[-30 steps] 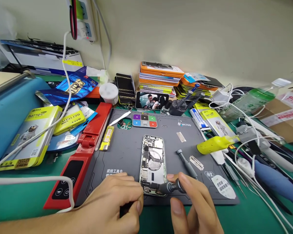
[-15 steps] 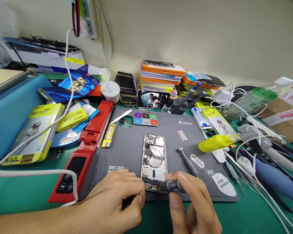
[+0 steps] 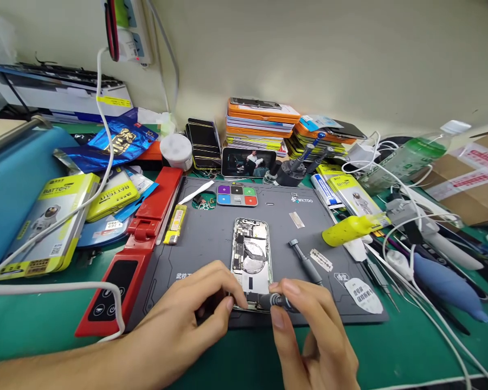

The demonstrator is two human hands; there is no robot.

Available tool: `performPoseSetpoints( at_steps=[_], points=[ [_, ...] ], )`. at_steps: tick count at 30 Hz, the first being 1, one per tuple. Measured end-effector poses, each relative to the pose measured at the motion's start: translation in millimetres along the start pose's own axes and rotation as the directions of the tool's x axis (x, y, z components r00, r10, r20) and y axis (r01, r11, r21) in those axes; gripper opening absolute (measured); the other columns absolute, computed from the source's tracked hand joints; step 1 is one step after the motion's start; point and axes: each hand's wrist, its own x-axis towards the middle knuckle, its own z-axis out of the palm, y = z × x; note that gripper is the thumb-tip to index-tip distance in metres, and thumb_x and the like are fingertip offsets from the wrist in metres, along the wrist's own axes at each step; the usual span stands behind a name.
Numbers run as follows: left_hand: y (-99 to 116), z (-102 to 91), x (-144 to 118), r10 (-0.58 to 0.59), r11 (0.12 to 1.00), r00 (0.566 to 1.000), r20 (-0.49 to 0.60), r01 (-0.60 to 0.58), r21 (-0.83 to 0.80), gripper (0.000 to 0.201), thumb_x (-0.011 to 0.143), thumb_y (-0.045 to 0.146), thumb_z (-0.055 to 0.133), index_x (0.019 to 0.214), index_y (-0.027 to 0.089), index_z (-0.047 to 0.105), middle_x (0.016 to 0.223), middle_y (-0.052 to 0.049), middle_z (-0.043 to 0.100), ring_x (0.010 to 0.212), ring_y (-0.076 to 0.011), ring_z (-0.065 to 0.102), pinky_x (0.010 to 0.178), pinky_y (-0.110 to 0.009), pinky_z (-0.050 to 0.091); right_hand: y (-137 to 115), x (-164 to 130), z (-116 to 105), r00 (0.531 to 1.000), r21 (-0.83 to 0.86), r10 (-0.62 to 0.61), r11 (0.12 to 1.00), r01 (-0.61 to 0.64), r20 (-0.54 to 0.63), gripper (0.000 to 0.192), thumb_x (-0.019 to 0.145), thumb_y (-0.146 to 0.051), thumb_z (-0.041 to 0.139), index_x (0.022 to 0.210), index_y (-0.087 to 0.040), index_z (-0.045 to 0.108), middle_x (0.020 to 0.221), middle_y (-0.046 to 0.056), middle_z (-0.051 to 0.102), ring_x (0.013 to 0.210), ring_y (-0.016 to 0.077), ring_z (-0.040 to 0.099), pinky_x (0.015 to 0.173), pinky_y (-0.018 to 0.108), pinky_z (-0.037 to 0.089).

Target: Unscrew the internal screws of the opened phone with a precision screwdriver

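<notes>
An opened phone (image 3: pixel 251 254) lies face down on the grey work mat (image 3: pixel 211 238), its boards and coil showing. My right hand (image 3: pixel 313 336) grips a dark grey screwdriver (image 3: pixel 277 301), whose tip rests at the phone's near edge. My left hand (image 3: pixel 187 325) sits at the phone's near left corner, fingertips against its frame and fingers curled around a small dark object that I cannot identify. A second grey screwdriver (image 3: pixel 306 262) lies on the mat to the right of the phone.
A red hinged tool (image 3: pixel 140 244), a yellow lighter (image 3: pixel 175 223), a coloured screw tray (image 3: pixel 236 195) and a razor blade (image 3: pixel 321 260) lie around the mat. Battery boxes (image 3: pixel 44 222) are at left, white cables (image 3: pixel 406 233) and a yellow bottle (image 3: pixel 352 228) at right, stacked phones (image 3: pixel 262 124) behind.
My left hand has slid forward along the phone's near left corner, fingers more extended. My right hand with the screwdriver has shifted slightly left. The view has dipped a little.
</notes>
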Motion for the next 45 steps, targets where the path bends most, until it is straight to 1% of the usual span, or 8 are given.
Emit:
performPoseSetpoints(
  at_steps=[3, 9, 14, 18, 24, 35, 41, 45],
  points=[
    [-1, 2.1, 0, 0.009, 0.999, 1.000, -0.016, -0.008, 0.044, 0.030, 0.110, 0.019, 0.048, 0.127, 0.034, 0.068, 0.124, -0.001, 0.067, 0.099, -0.0159, 0.067, 0.077, -0.024, 0.051, 0, -1, 0, 1.000, -0.005, -0.008, 1.000, 0.008, 0.015, 0.073, 0.087, 0.007, 0.068, 0.153, -0.024, 0.060, 0.112, 0.008, 0.078, 0.098, 0.0218, 0.075, 0.074, 0.037, 0.069],
    [-2, 4.6, -3, 0.088, 0.975, 0.991, -0.103, -0.065, 0.212, 0.039, 0.108, 0.018, 0.055, 0.140, 0.041, 0.060, 0.146, -0.002, 0.058, 0.138, -0.0236, 0.056, 0.117, -0.039, 0.050, -5, -9, 4, 0.984, 0.022, 0.168, 0.986, -0.167, -0.058, 0.072, 0.090, 0.004, 0.071, 0.154, -0.026, 0.059, 0.122, 0.007, 0.076, 0.108, 0.0207, 0.076, 0.093, 0.038, 0.068],
    [-5, 6.1, -6, 0.072, 0.935, 0.991, -0.112, -0.028, 0.354, 0.044, 0.105, 0.020, 0.063, 0.144, 0.042, 0.058, 0.156, -0.003, 0.052, 0.146, -0.0317, 0.046, 0.116, -0.048, 0.050, -4, -5, 0, 0.856, 0.214, 0.447, 0.891, -0.400, -0.261, 0.053, 0.101, -0.012, 0.068, 0.152, -0.026, 0.059, 0.107, 0.004, 0.077, 0.109, 0.0202, 0.081, 0.098, 0.032, 0.068],
    [-7, 6.5, -4, 0.090, 0.918, 0.992, -0.090, -0.047, 0.395, 0.047, 0.105, 0.017, 0.063, 0.144, 0.042, 0.056, 0.154, -0.002, 0.054, 0.143, -0.0319, 0.046, 0.118, -0.052, 0.045, 5, 2, -4, 0.765, 0.345, 0.634, 0.748, -0.566, -0.119, 0.040, 0.108, -0.030, 0.063, 0.147, -0.027, 0.062, 0.098, 0.003, 0.076, 0.098, 0.0179, 0.080, 0.100, 0.038, 0.069],
    [-8, 6.7, -1, 0.096, 0.924, 0.992, -0.087, -0.056, 0.378, 0.046, 0.104, 0.013, 0.063, 0.141, 0.040, 0.058, 0.148, -0.002, 0.059, 0.137, -0.0299, 0.050, 0.116, -0.049, 0.044, 8, 4, -4, 0.761, 0.406, 0.648, 0.698, -0.590, -0.010, 0.037, 0.108, -0.035, 0.063, 0.145, -0.030, 0.063, 0.092, 0.001, 0.074, 0.081, 0.0123, 0.073, 0.090, 0.030, 0.069],
    [-8, 4.5, -2, 0.115, 0.915, 0.993, -0.001, -0.106, 0.388, 0.056, 0.108, 0.012, 0.059, 0.152, 0.046, 0.054, 0.140, 0.001, 0.069, 0.137, -0.0278, 0.050, 0.114, -0.044, 0.049, 7, 1, -3, 0.796, 0.419, 0.592, 0.695, -0.584, 0.127, 0.042, 0.111, -0.034, 0.057, 0.152, -0.029, 0.055, 0.105, 0.005, 0.077, 0.095, 0.0158, 0.077, 0.087, 0.027, 0.065],
    [-9, 3.9, -2, 0.161, 0.902, 0.987, 0.008, -0.151, 0.405, 0.052, 0.108, 0.011, 0.061, 0.147, 0.046, 0.058, 0.134, 0.002, 0.072, 0.132, -0.0272, 0.052, 0.111, -0.043, 0.049, 3, -1, -4, 0.681, 0.402, 0.722, 0.592, -0.698, 0.119, 0.044, 0.109, -0.045, 0.059, 0.152, -0.032, 0.055, 0.110, 0.006, 0.074, 0.101, 0.0187, 0.075, 0.095, 0.032, 0.064],
    [-9, 3.1, -4, 0.166, 0.910, 0.984, 0.071, -0.180, 0.374, 0.055, 0.106, 0.011, 0.067, 0.147, 0.047, 0.055, 0.124, 0.003, 0.072, 0.119, -0.0235, 0.060, 0.099, -0.037, 0.053, 1, 0, -5, 0.674, 0.417, 0.726, 0.575, -0.704, 0.138, 0.043, 0.108, -0.045, 0.061, 0.150, -0.035, 0.057, 0.106, 0.003, 0.073, 0.096, 0.0159, 0.075, 0.100, 0.031, 0.065]
  ],
)
